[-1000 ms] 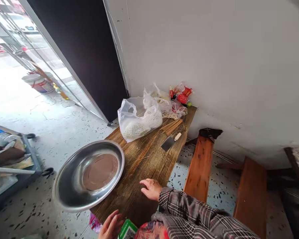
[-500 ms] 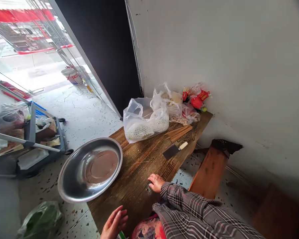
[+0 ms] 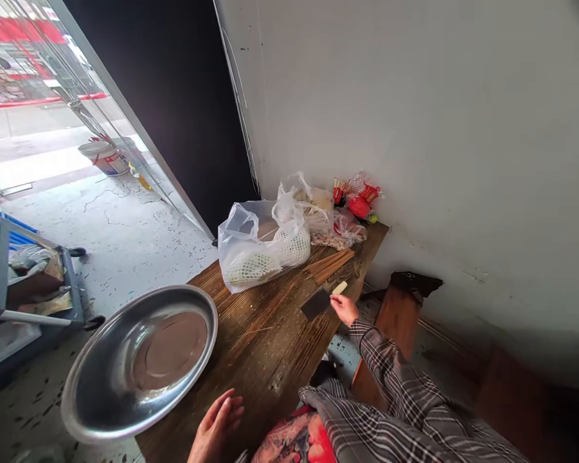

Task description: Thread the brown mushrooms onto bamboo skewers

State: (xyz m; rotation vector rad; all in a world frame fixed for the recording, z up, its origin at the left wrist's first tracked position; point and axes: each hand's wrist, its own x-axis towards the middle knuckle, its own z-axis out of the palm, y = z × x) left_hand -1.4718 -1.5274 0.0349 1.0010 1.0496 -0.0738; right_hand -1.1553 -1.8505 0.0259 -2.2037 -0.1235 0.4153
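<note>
A cleaver [image 3: 315,303] with a dark blade and pale wooden handle lies on the brown wooden table [image 3: 265,341]. My right hand [image 3: 344,309] is at the near side of its handle, fingertips close together by the joint of blade and handle; whether they grip it is unclear. Low in the view, my left hand [image 3: 218,421] hangs over the table's near edge, fingers apart and holding nothing. Left of it rests a large steel basin [image 3: 168,350]. Behind the cleaver are thin wooden skewers [image 3: 330,265] and a clear plastic bag [image 3: 253,260] with white foam netting inside.
More bags and red packets [image 3: 359,206] stand at the table's far end by the wall. A wooden bench [image 3: 398,321] is on the right. A grey cart [image 3: 33,276] stands left on the floor, and a white bucket [image 3: 106,158] is near the doorway.
My right hand has left the tabletop and reached forward to the cleaver. My left hand stays low and open. The view has shifted, so the table and basin appear further left.
</note>
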